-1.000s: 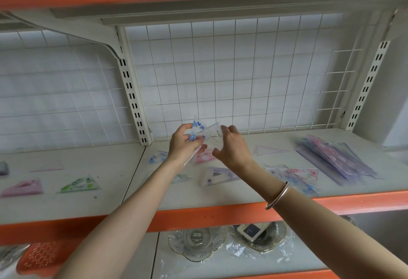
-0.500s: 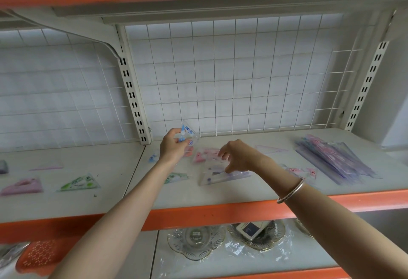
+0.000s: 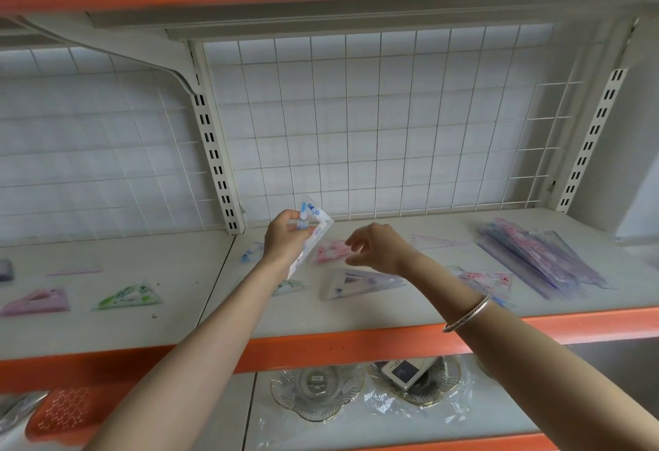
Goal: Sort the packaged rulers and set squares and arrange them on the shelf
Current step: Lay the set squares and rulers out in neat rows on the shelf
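Blue-printed packaged set square (image 3: 314,224): sits above the shelf (image 3: 356,318), centre; left grip (image 3: 285,242) holds one side; right grip (image 3: 379,247) hangs loosely curled, empty. We judge it light, stiff, film-slippery; we favour edges.

set squares (image 3: 360,283) left, rulers (image 3: 542,261) right on shelf (image 3: 356,318)

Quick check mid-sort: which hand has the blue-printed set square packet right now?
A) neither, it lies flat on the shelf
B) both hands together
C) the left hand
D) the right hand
C: the left hand grips the blue-printed set square packet, raised above the shelf, while the right hand hovers beside it, fingers loosely curled and holding nothing.
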Demonstrator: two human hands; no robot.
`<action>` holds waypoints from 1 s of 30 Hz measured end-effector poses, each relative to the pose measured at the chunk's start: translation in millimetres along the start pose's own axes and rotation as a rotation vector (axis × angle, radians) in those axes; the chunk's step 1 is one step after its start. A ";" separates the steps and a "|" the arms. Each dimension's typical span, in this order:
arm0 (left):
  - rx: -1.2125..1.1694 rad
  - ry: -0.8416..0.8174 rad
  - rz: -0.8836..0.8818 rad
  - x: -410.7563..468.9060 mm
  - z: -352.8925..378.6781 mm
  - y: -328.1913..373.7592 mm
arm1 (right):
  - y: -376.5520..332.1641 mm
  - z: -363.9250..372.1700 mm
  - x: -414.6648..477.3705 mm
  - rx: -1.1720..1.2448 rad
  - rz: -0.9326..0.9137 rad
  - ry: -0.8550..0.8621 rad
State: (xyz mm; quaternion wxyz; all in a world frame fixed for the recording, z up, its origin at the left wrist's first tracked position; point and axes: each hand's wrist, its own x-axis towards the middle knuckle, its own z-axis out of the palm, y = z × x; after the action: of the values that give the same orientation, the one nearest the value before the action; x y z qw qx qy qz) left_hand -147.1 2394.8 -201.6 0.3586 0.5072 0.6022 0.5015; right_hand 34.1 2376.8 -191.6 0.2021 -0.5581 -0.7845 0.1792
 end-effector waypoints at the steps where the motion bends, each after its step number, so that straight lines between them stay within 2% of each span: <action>1: -0.006 0.006 -0.001 -0.4 0.0 2.1 | -3.2 1.0 1.2 0.056 0.012 0.036; 7: -0.116 0.018 -0.010 -3.8 1.4 8.7 | -23.5 16.7 7.4 0.340 0.146 0.104; 12: -0.290 0.056 -0.053 -10.7 0.6 14.3 | -36.2 24.7 10.1 0.214 0.080 0.239; 16: -0.368 0.080 -0.072 -10.5 -9.7 12.7 | -38.8 28.3 18.6 0.164 0.042 0.252; 23: -0.166 0.158 -0.015 3.0 -58.1 -6.6 | -47.7 30.6 40.9 0.066 -0.032 0.161; 27: 0.039 0.233 0.016 11.0 -83.2 -21.3 | -63.4 43.7 58.4 0.049 -0.086 0.120; 30: 0.225 0.225 0.018 15.4 -100.0 -30.8 | -74.2 56.3 76.6 0.013 -0.094 0.071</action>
State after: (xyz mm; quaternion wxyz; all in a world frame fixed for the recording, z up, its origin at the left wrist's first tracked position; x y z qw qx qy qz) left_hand -252.5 2386.2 -206.2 0.2255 0.4899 0.6864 0.4879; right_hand -77.2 2423.1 -193.1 0.2416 -0.5256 -0.8009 0.1546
